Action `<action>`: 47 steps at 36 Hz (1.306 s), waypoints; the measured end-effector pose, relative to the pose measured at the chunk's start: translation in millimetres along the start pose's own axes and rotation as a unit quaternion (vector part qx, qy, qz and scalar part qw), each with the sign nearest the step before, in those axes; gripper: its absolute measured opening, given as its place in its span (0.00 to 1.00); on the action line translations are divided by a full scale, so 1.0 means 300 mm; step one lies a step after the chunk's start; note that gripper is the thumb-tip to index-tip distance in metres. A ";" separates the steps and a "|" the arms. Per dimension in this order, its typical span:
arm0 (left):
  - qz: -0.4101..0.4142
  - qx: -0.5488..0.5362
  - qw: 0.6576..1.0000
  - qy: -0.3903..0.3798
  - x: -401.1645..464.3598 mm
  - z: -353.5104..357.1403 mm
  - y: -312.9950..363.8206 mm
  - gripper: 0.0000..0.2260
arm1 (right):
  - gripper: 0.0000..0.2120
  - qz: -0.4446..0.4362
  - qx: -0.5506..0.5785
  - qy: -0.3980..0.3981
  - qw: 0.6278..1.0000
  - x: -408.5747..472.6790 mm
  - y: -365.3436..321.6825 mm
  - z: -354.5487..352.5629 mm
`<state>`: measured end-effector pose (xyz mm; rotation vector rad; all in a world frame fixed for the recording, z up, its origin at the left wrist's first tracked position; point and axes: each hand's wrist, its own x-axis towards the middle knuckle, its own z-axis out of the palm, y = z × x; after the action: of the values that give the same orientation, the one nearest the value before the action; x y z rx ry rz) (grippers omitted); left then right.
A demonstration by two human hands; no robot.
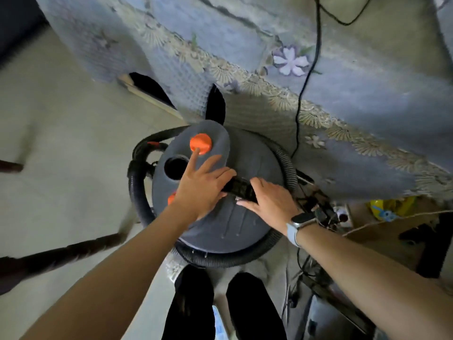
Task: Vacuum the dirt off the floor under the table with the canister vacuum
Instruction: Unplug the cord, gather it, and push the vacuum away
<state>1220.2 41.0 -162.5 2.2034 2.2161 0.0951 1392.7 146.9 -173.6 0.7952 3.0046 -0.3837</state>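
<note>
Left hand (201,182) spread, forefinger extended — right hand (269,200) seemingly curled.

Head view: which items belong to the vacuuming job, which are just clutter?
Job:
canister vacuum
orange button, touched by left hand
black handle, right hand on it
hose
table

Clutter:
yellow toy
black cable on the tablecloth

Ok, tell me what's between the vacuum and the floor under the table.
The hanging floral tablecloth drapes down right behind the canister vacuum, screening the space under the table. The ribbed hose is coiled around the canister, and a black cord hangs across the cloth. The floor beneath is hidden.
</note>
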 end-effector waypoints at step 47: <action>-0.677 -0.198 0.705 0.080 -0.379 -0.050 -1.802 0.27 | 0.20 -0.045 0.173 -0.128 0.976 1.787 -1.312 0.206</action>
<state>680.4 -75.9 -180.2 0.0387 2.8560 0.6258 730.2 61.8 -180.4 0.5697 2.7716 -0.9514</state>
